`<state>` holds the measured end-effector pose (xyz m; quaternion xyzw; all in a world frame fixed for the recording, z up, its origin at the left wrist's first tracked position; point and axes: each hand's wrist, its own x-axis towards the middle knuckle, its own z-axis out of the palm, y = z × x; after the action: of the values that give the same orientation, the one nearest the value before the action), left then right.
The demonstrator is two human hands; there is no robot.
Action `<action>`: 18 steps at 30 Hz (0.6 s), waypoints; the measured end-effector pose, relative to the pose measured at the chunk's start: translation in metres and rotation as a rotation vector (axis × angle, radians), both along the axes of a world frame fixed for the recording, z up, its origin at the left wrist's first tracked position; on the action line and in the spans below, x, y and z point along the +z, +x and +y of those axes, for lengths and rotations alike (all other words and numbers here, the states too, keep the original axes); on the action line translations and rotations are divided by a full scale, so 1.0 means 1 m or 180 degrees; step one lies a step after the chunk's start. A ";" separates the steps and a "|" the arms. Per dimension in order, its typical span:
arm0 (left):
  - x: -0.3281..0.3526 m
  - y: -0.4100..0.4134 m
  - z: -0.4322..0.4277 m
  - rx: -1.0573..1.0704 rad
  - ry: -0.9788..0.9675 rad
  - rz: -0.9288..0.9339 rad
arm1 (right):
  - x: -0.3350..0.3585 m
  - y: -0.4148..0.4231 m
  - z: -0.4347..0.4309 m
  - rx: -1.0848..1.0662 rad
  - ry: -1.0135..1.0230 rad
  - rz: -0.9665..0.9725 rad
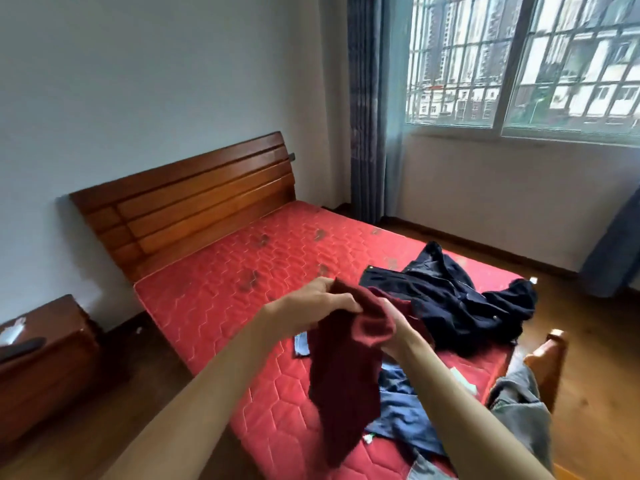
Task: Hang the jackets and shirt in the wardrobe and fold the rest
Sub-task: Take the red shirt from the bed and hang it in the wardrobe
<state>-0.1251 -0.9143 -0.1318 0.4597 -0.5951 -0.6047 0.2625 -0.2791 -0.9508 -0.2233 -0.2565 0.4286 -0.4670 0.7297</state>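
Holding the maroon garment (346, 375) over the bed's (225, 289) near edge, we grip its top in our left hand (318, 303) and right hand (394, 327), fingers (341, 303) curled into the cloth. Its long axis hangs straight down. The navy jacket (460, 299) lies crumpled toward the bed's foot end.

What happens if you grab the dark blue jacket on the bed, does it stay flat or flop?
Probably flops: the dark blue jacket lies crumpled in soft folds on the red mattress. It likely feels heavier than the maroon garment hanging limp from the left hand and right hand, since its cloth looks thicker, with metal snaps. It probably won't roll.
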 end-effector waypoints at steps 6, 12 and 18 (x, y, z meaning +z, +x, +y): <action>-0.044 0.055 0.044 0.0198 0.0695 -0.1051 | 0.017 0.003 0.009 0.0726 -0.0273 0.0138; -0.059 0.074 0.048 0.1590 0.1568 0.0494 | 0.049 0.018 0.039 0.1294 -0.1101 0.0326; -0.045 0.046 0.037 0.2051 0.1115 0.1242 | 0.052 0.020 0.064 0.2473 -0.1239 0.0865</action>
<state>-0.0793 -0.8776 -0.1766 0.5370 -0.2480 -0.6594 0.4640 -0.2589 -0.8871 -0.1718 -0.5896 0.2967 -0.1927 0.7261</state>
